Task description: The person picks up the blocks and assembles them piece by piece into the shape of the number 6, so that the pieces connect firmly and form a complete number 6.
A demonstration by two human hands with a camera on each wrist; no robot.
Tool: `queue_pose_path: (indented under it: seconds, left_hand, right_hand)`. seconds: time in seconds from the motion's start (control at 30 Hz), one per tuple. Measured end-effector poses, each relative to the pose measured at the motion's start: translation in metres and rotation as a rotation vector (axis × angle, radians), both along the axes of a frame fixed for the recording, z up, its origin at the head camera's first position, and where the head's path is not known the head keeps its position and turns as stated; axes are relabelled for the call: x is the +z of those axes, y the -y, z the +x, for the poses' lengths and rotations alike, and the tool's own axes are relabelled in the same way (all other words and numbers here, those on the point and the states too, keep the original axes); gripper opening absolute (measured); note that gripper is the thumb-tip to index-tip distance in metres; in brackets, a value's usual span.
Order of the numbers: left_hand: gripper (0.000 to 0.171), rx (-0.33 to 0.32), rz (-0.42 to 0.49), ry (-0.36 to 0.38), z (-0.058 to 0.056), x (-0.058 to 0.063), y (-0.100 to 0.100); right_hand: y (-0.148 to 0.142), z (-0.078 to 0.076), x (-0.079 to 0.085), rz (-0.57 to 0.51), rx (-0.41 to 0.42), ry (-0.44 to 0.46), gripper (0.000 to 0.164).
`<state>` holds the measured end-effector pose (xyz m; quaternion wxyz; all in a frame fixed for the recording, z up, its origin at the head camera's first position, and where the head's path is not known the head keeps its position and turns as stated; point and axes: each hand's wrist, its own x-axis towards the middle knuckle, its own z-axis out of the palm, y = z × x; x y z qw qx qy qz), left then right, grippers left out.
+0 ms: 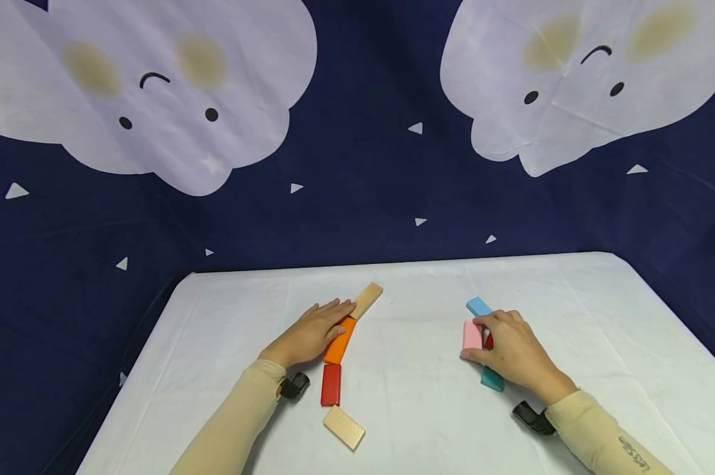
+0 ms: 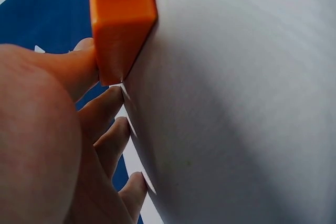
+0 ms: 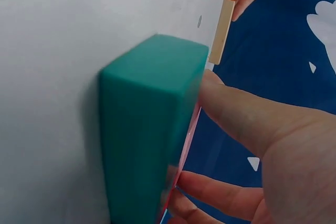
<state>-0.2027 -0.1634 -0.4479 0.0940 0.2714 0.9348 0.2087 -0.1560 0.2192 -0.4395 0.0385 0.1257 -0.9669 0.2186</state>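
Note:
My left hand (image 1: 310, 335) rests beside an orange block (image 1: 342, 343), its thumb and extended fingers touching the block near its far end. A plain wooden block (image 1: 367, 300) continues the line beyond it, close to those fingertips. With thumb and fingers, my right hand (image 1: 514, 349) pinches a pink block (image 1: 471, 335) by its two ends. Around that hand, a light blue block (image 1: 478, 305) and a teal block (image 1: 492, 379) lie on the table, with a red block (image 1: 489, 341) partly hidden between them. The teal block (image 3: 142, 124) looms large in the right wrist view.
A second red block (image 1: 331, 384) sits at the near end of the orange one. Nearer still, a pale wooden block (image 1: 343, 427) lies at an angle. White cloth covers the table (image 1: 417, 409); a dark blue curtain (image 1: 357, 218) with clouds hangs behind.

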Motion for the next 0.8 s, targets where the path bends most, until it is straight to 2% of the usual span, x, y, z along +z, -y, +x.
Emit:
queue_pose_path:
  seconds: [0.37,0.8]
  left_hand:
    - [0.053,-0.001,-0.003,-0.003,-0.0003,-0.0005,-0.0003]
    - [0.052,0.001,-0.01,-0.006,0.0001,0.0,-0.0003]
  right_hand:
    - [0.0039,0.0003,-0.0006,0.0,0.003,-0.005,0.069]
    - [0.006,0.0056,0.0092,-0.04,0.036,-0.004,0.071]
